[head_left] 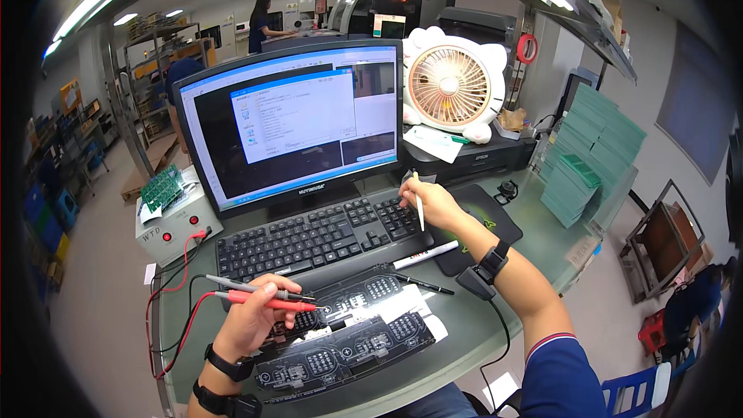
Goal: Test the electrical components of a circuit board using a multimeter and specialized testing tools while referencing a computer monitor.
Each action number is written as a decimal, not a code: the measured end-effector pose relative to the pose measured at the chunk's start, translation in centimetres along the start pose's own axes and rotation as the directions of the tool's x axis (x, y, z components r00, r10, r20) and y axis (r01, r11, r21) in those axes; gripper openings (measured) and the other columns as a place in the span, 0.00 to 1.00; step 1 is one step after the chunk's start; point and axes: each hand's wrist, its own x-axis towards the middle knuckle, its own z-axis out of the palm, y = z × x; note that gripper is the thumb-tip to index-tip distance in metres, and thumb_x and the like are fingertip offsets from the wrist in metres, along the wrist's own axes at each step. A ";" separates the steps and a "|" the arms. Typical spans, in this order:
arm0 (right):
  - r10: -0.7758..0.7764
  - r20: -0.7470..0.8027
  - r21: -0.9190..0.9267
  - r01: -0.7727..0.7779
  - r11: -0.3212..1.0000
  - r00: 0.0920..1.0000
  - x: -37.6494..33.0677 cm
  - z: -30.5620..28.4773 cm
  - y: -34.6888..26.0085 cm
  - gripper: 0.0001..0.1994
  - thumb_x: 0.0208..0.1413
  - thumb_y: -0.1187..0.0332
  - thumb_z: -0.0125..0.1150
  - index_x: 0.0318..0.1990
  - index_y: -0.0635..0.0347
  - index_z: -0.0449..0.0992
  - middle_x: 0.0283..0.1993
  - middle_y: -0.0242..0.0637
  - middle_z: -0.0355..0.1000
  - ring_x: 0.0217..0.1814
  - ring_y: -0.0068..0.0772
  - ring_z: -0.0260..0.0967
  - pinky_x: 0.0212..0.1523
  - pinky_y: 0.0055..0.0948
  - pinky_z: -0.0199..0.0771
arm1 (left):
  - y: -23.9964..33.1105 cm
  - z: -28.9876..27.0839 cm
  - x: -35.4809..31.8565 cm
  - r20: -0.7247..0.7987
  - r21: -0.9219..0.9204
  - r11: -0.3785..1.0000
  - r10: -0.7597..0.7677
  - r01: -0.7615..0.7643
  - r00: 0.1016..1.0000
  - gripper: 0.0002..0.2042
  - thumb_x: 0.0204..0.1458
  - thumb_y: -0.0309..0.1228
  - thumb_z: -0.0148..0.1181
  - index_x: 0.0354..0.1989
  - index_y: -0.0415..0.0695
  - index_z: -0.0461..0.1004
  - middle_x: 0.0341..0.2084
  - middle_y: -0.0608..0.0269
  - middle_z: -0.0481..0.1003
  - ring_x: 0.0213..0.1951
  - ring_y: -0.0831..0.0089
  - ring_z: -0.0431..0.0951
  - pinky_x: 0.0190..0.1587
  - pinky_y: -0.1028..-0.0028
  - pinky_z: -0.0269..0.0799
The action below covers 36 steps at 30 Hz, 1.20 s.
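My left hand point(249, 317) is closed around two test probes, a red probe point(255, 299) and a grey probe point(267, 289). Their tips hover over or touch the dark circuit boards point(321, 361) on the desk; which of the two I cannot tell. My right hand point(433, 203) is closed on a slim white pen-shaped tool point(419, 209), held roughly upright at the right end of the black keyboard point(309, 240). The keyboard lies between the boards and the monitor point(290, 120), whose lit screen has a dialog window open. Fingers partly hide the probe handles.
A white marker point(426, 254) and a black pen point(425, 285) lie beside the boards. Probe leads run to a white power box point(176, 220) carrying green boards point(162, 188). A fan point(449, 87), a printer point(480, 161), a mouse pad point(486, 220) and green board stacks point(580, 162) stand right.
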 end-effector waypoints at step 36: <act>0.101 -0.233 -0.229 -0.156 0.961 0.967 -10.2 -3.3 6.3 0.20 0.41 0.69 0.69 0.46 0.53 0.75 0.59 0.38 0.69 0.58 0.46 0.66 0.58 0.38 0.65 | 0.3 -0.3 0.3 0.067 0.001 1.000 -0.029 0.029 0.997 0.17 0.61 0.40 0.48 0.44 0.35 0.72 0.35 0.58 0.73 0.29 0.77 0.72 0.37 0.74 0.74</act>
